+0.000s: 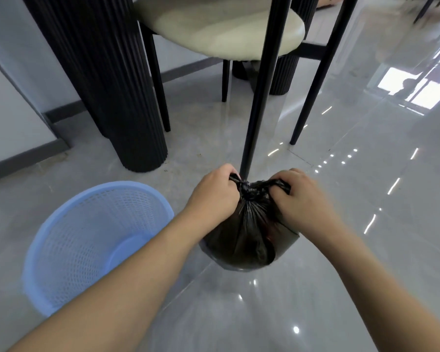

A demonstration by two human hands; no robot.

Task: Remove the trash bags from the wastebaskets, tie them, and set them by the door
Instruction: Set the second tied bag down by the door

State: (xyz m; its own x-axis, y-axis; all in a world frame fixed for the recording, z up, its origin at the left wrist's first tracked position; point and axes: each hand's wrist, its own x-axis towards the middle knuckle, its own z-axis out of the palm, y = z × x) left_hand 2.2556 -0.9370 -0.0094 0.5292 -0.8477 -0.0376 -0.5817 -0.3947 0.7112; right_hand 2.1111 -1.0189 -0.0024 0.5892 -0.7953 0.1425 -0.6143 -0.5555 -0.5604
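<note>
— What are the fingers doing?
— Both sets are curled tight. The left hand [215, 194] grips one twisted end of the bag [249, 235], the right hand [299, 199] pinches the other, with the knot [247, 188] between them.
— And the bag?
— It's out of the basket [87, 240], on the floor [366, 224] just right of it, in front of a chair [221, 31] leg.
— The basket?
— Blue, upright, no liner inside.

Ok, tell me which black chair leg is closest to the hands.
The thick front leg that comes down right behind the bag's knot, between both hands. The other legs stand farther back or off to the right.
</note>
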